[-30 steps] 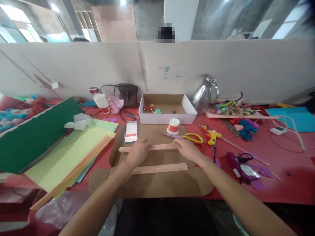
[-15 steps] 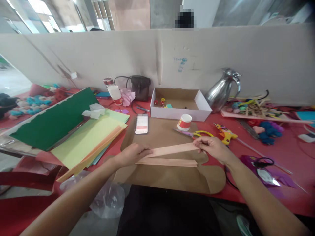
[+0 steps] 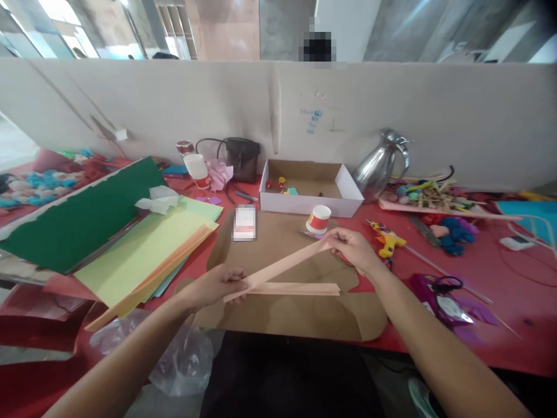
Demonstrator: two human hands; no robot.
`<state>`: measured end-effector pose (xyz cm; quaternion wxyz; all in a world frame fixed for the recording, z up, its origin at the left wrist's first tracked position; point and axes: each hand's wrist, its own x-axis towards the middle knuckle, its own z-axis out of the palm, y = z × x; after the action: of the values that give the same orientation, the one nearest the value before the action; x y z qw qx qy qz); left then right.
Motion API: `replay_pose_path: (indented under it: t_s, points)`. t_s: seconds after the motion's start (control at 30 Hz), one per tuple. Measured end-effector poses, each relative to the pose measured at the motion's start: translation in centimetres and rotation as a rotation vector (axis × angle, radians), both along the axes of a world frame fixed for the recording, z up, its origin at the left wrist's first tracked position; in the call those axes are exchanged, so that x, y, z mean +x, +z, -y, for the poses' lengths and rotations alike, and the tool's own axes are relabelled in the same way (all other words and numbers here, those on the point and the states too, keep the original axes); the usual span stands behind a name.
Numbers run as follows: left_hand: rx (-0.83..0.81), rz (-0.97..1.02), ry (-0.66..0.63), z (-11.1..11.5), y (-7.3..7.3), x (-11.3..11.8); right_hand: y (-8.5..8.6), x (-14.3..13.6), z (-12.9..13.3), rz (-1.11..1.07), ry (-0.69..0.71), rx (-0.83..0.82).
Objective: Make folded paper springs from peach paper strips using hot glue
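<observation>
Two hands share one long, folded, peach-coloured paper strip (image 3: 282, 266), slanting from about 8 o'clock to 2 o'clock above a flat brown cardboard sheet (image 3: 278, 319). The left hand (image 3: 220, 284) has its grip closed around the lower end; the right hand (image 3: 354, 251) pinches the upper end in its grip, probably so the thin length stays taut and straight. A second folded peach paper strip (image 3: 304, 289) lies on the cardboard at 6 o'clock from the held one, likely set there within easy reach; whether the two touch at the left is unclear.

At 12 o'clock, a red-and-white paper cup (image 3: 318, 219) and a white open cardboard box (image 3: 311, 206) limit forward room. A yellow glue gun (image 3: 389, 241) sits at 2 o'clock. Bare cardboard reaches the near edge of the red tabletop (image 3: 535, 319), leaving room towards 6 o'clock.
</observation>
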<state>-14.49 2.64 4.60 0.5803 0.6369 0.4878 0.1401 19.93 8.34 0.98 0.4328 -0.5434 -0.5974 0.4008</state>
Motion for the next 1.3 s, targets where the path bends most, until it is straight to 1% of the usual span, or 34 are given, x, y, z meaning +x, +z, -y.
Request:
replay_pose_path:
  t_s: [0.07, 0.1, 0.13, 0.17, 0.2, 0.3, 0.33, 0.4, 0.47, 0.57, 0.7, 0.8, 0.87, 0.93, 1.0, 1.07, 1.1, 1.17, 1.3]
  points:
    - [-0.087, 0.055, 0.107, 0.5, -0.6, -0.2, 0.3, -1.0, -0.9, -0.064, -0.068, 0.021]
    - [-0.104, 0.07, 0.169, 0.7, -0.9, -0.2, 0.4, -1.4, -1.2, -0.106, -0.157, 0.036]
    - [-0.108, 0.08, 0.229, 0.9, -1.3, -0.1, 0.4, -1.7, -1.3, -0.091, -0.215, 0.044]
    - [-0.107, 0.089, 0.278, 1.1, -1.6, 0.0, 0.3, -1.9, -1.0, -0.015, -0.22, 0.047]
    - [-0.108, 0.102, 0.314, 1.2, -2.0, 0.2, 0.1, -2.0, -0.5, 0.106, -0.161, 0.042]
    - [-0.149, 0.162, 0.364, 1.6, -3.3, 1.1, -0.4, -1.8, 2.6, 0.525, 0.175, -0.004]
    - [-0.173, 0.183, 0.375, 1.7, -3.7, 1.5, -0.5, -1.6, 3.8, 0.625, 0.227, -0.002]
    - [-0.215, 0.232, 0.404, 1.9, -4.4, 2.4, -0.6, -1.4, 5.6, 0.772, 0.234, 0.012]
    - [-0.228, 0.3, 0.446, 2.2, -4.8, 3.5, -0.6, -1.2, 6.6, 0.854, 0.231, 0.003]
    - [-0.23, 0.427, 0.523, 2.9, -4.6, 5.1, -0.8, -1.4, 7.0, 0.897, 0.264, -0.012]
    - [-0.312, 0.629, 0.628, 4.2, -4.4, 7.7, -1.1, -1.6, 7.7, 0.914, 0.207, 0.007]
    - [-0.36, 0.712, 0.655, 5.5, -4.8, 10.0, -1.0, -1.3, 8.8, 0.836, 0.119, -0.07]
    - [-0.376, 0.718, 0.627, 6.1, -5.3, 11.6, -1.1, -1.2, 9.6, 0.67, 0.046, -0.107]
    - [-0.386, 0.727, 0.576, 6.3, -5.6, 13.1, -1.4, -1.3, 10.2, 0.372, 0.016, -0.139]
    - [-0.389, 0.745, 0.554, 5.9, -5.8, 14.3, -2.0, -1.8, 10.4, 0.029, 0.018, -0.176]
    - [-0.386, 0.755, 0.594, 5.0, -5.8, 15.1, -2.6, -2.7, 10.4, -0.232, 0.015, -0.192]
    - [-0.389, 0.754, 0.622, 4.4, -5.9, 15.3, -2.8, -3.2, 10.2, -0.312, 0.014, -0.191]
    - [-0.389, 0.748, 0.645, 3.1, -5.9, 15.4, -3.0, -4.2, 9.8, -0.393, 0.023, -0.185]
    - [-0.31, 0.705, 0.58, 1.3, -5.8, 15.2, -2.4, -5.9, 9.0, -0.436, 0.044, -0.151]
